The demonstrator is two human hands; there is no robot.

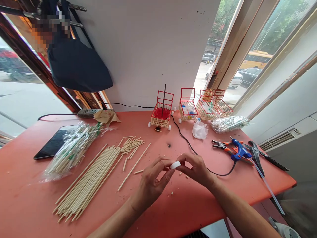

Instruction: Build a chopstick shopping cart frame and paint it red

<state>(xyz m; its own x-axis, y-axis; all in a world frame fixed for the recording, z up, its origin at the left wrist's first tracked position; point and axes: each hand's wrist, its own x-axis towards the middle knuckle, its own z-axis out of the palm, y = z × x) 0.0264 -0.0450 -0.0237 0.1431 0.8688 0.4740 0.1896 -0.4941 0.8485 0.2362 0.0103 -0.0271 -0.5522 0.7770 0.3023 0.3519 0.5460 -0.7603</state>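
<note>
A small white bottle cap [175, 165] is pinched between both hands above the table's middle. My left hand [156, 176] grips its left side with thumb and forefinger. On its right side, the fingertips of my right hand [195, 167] close on the edge. Left of my hands lie a long row of wooden sticks [86, 183], a pile of short cut sticks [131, 144] and a single stick [133, 167]. Tiny stick offcuts [187, 177] are scattered under my right hand.
Small stick-built carts [162, 112] with red rims and white wheels stand along the wall. At right lie a blue glue gun [239, 150], pliers [221, 145] and a black cable [182, 135]. Wrapped sticks [74, 150] partly cover a tablet [49, 145]. A plastic bag [200, 130] sits near the carts.
</note>
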